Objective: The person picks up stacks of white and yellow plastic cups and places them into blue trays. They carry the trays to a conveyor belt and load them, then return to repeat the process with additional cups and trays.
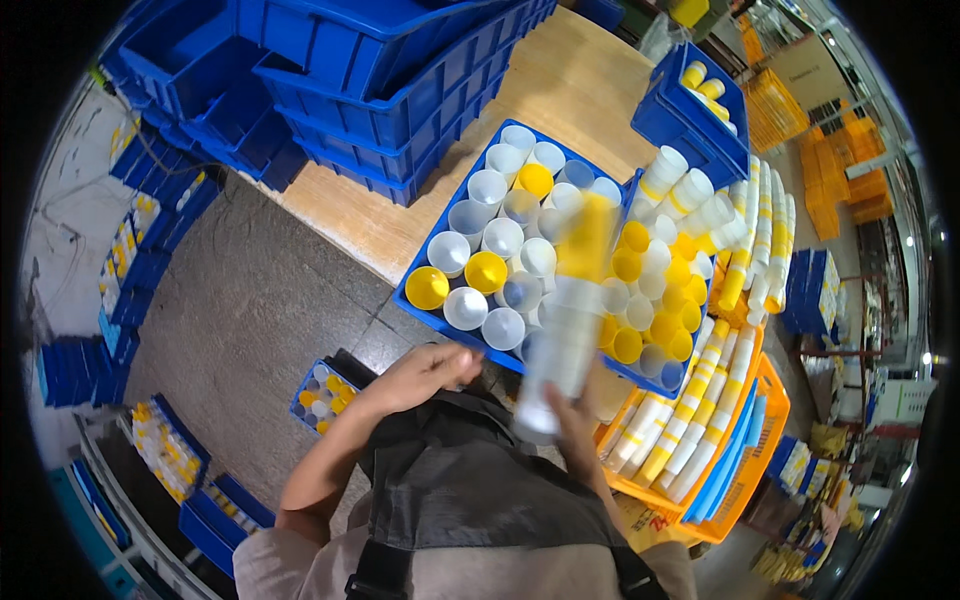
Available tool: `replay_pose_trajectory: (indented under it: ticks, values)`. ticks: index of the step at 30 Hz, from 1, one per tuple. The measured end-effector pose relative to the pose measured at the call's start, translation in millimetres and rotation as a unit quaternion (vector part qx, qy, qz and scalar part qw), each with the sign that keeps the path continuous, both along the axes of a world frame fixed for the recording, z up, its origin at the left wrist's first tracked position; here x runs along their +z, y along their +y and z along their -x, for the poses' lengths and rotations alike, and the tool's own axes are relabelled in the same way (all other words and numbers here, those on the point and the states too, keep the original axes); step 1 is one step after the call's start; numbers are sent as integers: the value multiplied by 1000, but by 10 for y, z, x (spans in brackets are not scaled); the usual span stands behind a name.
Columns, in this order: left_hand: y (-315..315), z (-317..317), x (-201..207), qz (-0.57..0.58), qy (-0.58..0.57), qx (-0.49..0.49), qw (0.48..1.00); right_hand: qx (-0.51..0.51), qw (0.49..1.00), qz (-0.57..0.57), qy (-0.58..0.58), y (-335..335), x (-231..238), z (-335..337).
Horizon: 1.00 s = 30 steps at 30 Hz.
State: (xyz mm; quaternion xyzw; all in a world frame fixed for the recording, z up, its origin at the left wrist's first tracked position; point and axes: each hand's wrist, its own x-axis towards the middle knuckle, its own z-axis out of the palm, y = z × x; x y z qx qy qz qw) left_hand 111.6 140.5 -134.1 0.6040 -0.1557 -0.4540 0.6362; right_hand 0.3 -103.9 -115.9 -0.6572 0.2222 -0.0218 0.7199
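Note:
A long nested stack of cups (565,310), white with a yellow section at its far end, is smeared by motion. Around its near end my right hand (575,425) is closed, holding it tilted over the crates. My left hand (430,375) hovers at the near edge of a blue crate (425,316), empty, its fingers loosely stretched and slightly blurred. Upright white cups (502,237) and a few yellow cups (487,271) fill that crate, mouths up. Beside it on the right, a second blue crate (640,380) holds smaller-looking yellow and white cups (662,327).
Stacked blue bins (400,110) stand on the wooden table (565,85) at far left. An orange basket (775,420) at right carries long cup stacks (685,415). Another blue bin (690,125) sits at far right. More filled crates (170,450) stand on the left.

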Motion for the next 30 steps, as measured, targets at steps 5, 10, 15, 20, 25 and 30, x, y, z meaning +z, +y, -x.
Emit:
replay_pose_trajectory:
  ticks: [5,10,15,20,25,30]
  values:
    - [-170,323,-282,-84,203,327,919,-251,940,224,65,-1558,-342,990]
    - [-584,276,-592,129,257,484,827,-121,795,541,245,-3188,-1381,2271]
    - [144,1375,-761,-67,248,624,738,-12,781,623,-27,-2008,-535,842]
    - [1142,2686,-745,-134,271,663,685,195,848,464,-167,-802,-390,343]
    - [1416,3645,-1518,-9,333,788,518,356,819,421,-157,164,-507,319]
    - [1600,3469,-2956,-43,422,822,380,479,752,429,-144,680,-784,358]
